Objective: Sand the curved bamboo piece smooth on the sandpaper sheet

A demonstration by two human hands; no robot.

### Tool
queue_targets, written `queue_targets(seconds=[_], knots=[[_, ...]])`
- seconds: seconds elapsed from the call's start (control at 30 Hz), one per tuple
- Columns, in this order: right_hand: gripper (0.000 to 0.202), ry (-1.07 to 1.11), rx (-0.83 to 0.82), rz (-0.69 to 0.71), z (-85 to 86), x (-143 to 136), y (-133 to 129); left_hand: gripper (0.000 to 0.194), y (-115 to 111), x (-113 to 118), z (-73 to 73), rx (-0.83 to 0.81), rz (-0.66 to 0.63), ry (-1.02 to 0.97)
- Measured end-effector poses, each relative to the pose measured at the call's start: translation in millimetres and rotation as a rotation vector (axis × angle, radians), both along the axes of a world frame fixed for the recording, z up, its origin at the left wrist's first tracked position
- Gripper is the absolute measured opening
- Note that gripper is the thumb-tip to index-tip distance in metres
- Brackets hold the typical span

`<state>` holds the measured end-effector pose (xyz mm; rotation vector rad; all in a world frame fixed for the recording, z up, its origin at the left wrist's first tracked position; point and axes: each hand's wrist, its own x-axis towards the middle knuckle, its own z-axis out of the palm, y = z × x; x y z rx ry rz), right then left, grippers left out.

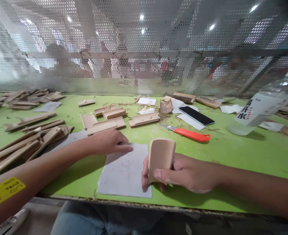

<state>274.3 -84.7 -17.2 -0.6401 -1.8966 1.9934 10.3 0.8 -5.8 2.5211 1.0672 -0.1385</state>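
A short curved bamboo piece (162,151) stands upright in my right hand (188,173), its hollow side facing me. The thumb presses the inner face and the fingers wrap behind it. Under that hand and to its left lies a pale rectangular sheet of paper (125,173), marked with dark specks. My left hand (111,142) rests over the sheet's upper left corner with curled fingers and the thumb pointing right; what lies under the fingers is hidden. Beyond the hands lies an orange-handled utility knife (191,134) with its blade out, pointing left.
Several bamboo pieces (114,113) lie past my left hand, and longer strips (24,143) pile up at the left. A black phone (196,115) sits on paper at the back. A water bottle (261,101) stands tilted at right. A perforated metal screen (139,62) closes off the green table (232,156).
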Motion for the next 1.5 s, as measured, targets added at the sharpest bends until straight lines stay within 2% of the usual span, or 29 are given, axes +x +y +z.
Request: queue_targets(seconds=[0.17,0.23,0.33,0.43,0.83,0.9,1.03,1.1,1.2,1.3,1.37,1.4,1.5], knots=[[0.02,-0.024,0.052,0.015,0.9,0,-2,0.051,-1,0,1.6,-0.01,0.008,0.001],[0.016,-0.044,0.084,-0.034,1.3,0,-3,0.05,-1,0,2.2,-0.008,0.01,0.002],[0.012,-0.166,0.215,-0.141,3.5,0,-4,0.048,-1,-1,2.4,-0.008,0.015,-0.002],[0.013,-0.26,0.296,-0.155,5.3,0,-5,0.049,-1,-2,1.4,-0.013,0.011,-0.022],[0.01,-0.242,0.287,-0.144,4.4,0,-3,0.05,0,-2,-0.5,-0.028,0.013,-0.056],[0.02,-0.188,0.203,-0.132,5.2,-1,-2,0.05,0,-2,-0.5,-0.025,0.01,-0.039],[0.067,-0.042,-0.234,0.045,3.6,0,1,0.05,2,-3,-1.9,-0.026,0.008,-0.031],[0.082,-0.04,-0.349,0.123,0.7,1,4,0.051,3,-4,-2.8,-0.028,0.01,-0.034],[0.091,-0.03,-0.434,0.17,-5.1,3,8,0.052,3,-5,-3.4,-0.028,-0.001,-0.044],[0.087,-0.025,-0.497,0.18,-6.9,3,10,0.05,3,-4,-3.6,-0.027,-0.008,-0.051],[0.081,-0.048,-0.444,0.136,-3.6,2,8,0.05,3,-4,-3.9,-0.03,-0.004,-0.053],[0.075,-0.076,-0.361,0.087,-1.0,2,7,0.051,3,-4,-4.1,-0.031,0.001,-0.056],[0.052,-0.255,0.078,-0.158,6.1,2,7,0.053,4,-6,-5.4,-0.028,0.005,-0.067]])
